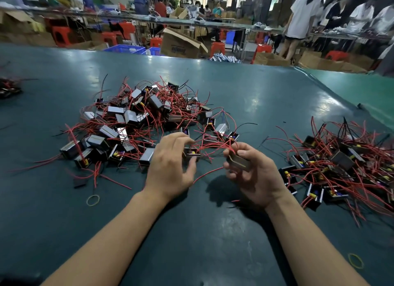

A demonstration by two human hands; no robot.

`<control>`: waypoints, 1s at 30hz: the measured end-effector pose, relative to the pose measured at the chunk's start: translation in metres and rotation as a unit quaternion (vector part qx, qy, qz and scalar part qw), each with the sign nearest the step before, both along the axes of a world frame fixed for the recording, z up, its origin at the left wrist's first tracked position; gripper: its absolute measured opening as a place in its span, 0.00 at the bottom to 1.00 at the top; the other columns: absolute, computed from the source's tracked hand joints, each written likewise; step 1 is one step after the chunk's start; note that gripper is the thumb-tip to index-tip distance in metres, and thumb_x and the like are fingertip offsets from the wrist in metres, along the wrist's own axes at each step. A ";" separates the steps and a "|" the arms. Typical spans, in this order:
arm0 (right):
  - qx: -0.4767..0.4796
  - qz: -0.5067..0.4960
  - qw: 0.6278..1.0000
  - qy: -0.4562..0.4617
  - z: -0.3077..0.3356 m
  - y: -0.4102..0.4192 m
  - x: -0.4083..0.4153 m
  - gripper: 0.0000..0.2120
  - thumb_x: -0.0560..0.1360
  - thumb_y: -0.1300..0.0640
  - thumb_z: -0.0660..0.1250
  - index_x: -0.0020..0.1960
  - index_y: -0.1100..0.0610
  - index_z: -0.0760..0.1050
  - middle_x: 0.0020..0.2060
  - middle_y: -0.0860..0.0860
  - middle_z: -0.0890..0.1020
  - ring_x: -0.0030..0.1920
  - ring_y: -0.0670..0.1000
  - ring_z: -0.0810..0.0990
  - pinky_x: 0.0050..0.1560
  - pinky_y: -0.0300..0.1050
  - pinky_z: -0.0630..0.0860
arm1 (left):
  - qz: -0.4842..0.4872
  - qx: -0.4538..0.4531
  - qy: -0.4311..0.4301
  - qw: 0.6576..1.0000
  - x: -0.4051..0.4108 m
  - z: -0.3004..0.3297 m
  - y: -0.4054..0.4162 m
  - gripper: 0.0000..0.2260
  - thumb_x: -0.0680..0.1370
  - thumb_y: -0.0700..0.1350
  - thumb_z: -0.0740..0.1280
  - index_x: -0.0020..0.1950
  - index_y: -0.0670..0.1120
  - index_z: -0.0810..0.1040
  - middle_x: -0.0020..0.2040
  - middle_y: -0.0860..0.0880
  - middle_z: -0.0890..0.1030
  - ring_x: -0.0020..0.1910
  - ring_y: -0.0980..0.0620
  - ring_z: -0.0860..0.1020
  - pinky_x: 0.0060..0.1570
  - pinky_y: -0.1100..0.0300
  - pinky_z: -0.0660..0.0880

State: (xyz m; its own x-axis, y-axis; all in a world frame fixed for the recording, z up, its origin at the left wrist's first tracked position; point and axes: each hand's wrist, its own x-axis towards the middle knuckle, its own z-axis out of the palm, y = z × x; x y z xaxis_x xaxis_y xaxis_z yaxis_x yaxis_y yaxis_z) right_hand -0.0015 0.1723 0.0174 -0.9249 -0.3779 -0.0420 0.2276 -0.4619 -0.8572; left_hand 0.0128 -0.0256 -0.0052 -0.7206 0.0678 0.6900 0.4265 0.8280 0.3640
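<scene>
R hand (251, 175) is gripping a small brown metal-cased block w/ red wires (239, 162) just above the dark green bench (191, 232). L hand (170, 166) is pinching a second wired block (191, 154) btwn thumb & fingers, near the tangled pile of blocks (138, 119).

Bright overhead light throws pale glare on the table (255, 89) toward its far edge; soft shadow under the right hand (254, 178); edges bend, background blurred
</scene>
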 end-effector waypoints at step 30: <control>0.018 -0.143 0.989 -0.028 0.000 0.008 -0.002 0.18 0.74 0.43 0.62 0.36 0.54 0.79 0.39 0.53 0.84 0.37 0.54 0.84 0.31 0.40 0.76 | 0.047 0.308 0.044 0.949 -0.001 0.006 -0.004 0.03 0.81 0.44 0.64 0.49 0.47 0.75 0.39 0.61 0.81 0.39 0.57 0.80 0.36 0.57 0.76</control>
